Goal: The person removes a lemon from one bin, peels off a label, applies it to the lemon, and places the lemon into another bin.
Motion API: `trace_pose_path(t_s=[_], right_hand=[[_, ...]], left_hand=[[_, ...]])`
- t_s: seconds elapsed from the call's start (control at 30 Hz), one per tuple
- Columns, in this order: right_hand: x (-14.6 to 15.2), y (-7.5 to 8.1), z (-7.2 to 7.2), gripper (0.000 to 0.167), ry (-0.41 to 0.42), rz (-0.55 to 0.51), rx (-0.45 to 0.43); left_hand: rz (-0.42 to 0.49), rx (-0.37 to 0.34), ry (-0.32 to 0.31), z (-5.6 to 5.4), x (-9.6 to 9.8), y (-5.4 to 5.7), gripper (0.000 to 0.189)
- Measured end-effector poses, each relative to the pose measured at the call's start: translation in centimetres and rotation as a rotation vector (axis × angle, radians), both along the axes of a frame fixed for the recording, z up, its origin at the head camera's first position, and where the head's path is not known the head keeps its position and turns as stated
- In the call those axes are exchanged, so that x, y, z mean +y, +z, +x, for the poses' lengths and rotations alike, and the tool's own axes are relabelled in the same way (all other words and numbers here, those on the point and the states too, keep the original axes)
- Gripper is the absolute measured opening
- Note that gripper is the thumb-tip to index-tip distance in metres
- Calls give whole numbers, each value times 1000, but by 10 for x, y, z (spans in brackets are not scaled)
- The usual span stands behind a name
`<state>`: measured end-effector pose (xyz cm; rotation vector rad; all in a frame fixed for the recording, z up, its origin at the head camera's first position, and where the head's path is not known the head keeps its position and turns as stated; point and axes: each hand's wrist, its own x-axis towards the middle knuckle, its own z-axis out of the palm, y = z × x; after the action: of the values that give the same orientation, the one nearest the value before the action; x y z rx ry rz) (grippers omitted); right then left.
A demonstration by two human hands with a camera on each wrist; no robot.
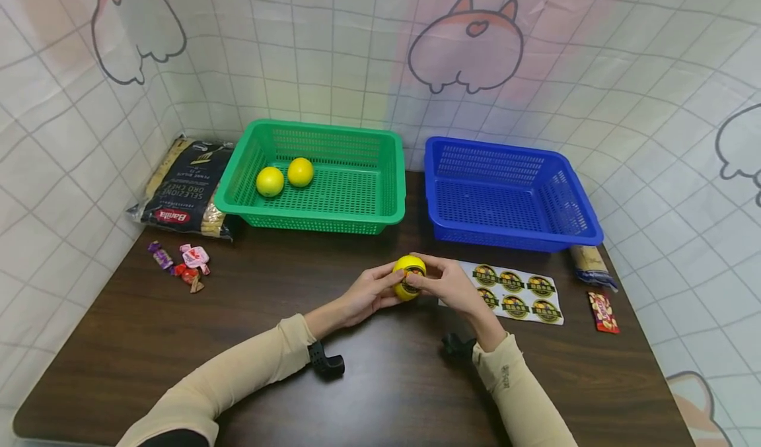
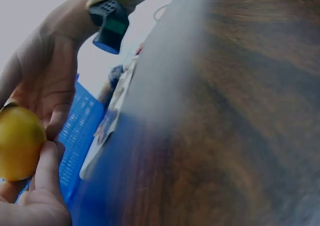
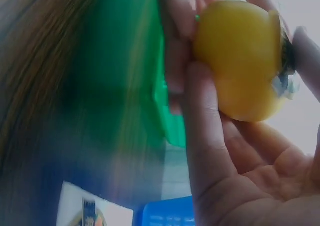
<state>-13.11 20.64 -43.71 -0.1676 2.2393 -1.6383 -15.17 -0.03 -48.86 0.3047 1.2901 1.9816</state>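
Both hands hold one round yellow fruit [image 1: 407,262] over the middle of the table, and it fills much of the right wrist view [image 3: 237,61]. A dark round sticker [image 1: 415,272] lies on its upper side, its edge standing slightly off the skin in the right wrist view. My left hand [image 1: 367,294] grips the fruit from the left, with the thumb on top by the sticker. From the right, the fingers of my right hand [image 1: 452,290] curl round it, its thumb at the sticker. Beside that hand lies a white sticker sheet [image 1: 555,311] with several round labels, partly hidden by the hand.
A green basket [image 1: 312,224] with two yellow fruits [image 1: 285,176] stands at the back, a blue basket [image 1: 493,234] to its right. A pasta bag [image 1: 184,186] and wrapped candies [image 1: 195,257] lie left. Another small bag [image 1: 591,265] and a red packet [image 1: 604,312] lie right.
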Motion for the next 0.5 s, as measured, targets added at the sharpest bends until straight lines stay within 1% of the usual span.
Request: trace_pose_path(t_s=[0.1,0.17,0.27,0.37,0.5], right_hand=[[1,1,-2,64,13,34,-13],[2,3,-4,68,20,52,-23],[6,10,-8,68,11,84,-22],[11,23,-12,64,-8,115,-8],[18,45,-22,62,-9,151,34]], left_hand=[[2,-21,1,1,2,-4,56],[-3,-22,0,1,3,-5,56],[-1,-30,15,0,5,-6,55],[9,-35,45,-1,9,-6,56],[10,-47,82,-3,14,-5,61]])
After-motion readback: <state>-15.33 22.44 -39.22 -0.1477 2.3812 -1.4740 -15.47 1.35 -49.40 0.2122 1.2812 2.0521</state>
